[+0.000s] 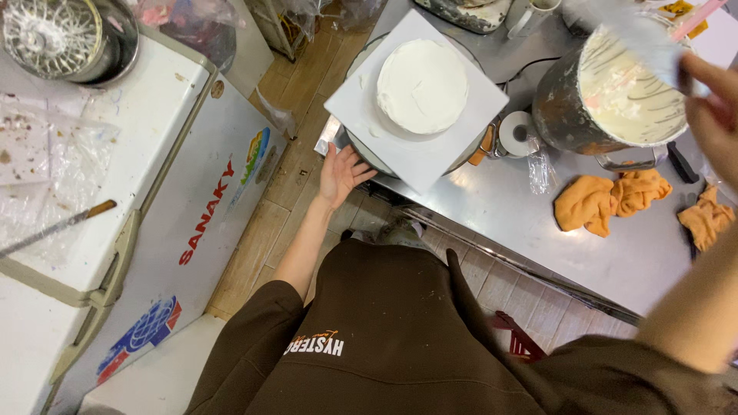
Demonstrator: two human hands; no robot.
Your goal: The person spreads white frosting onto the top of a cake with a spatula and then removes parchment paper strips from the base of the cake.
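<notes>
A round white frosted cake (422, 84) sits on a square white board (361, 104) atop a turntable at the edge of a steel table (538, 230). My left hand (340, 174) is open, fingers spread, touching the turntable's near edge just below the board. My right hand (711, 115) is raised at the right edge, blurred, holding a pale scraper or spatula (646, 38) over a big metal pot of white cream (623, 88).
Orange cloths (611, 198) lie on the steel table near the pot. A tape roll (516, 134) stands beside the turntable. At left is a white chest freezer (177, 192) with a long knife (58, 227), plastic sheets and a metal bowl holding a whisk (54, 34).
</notes>
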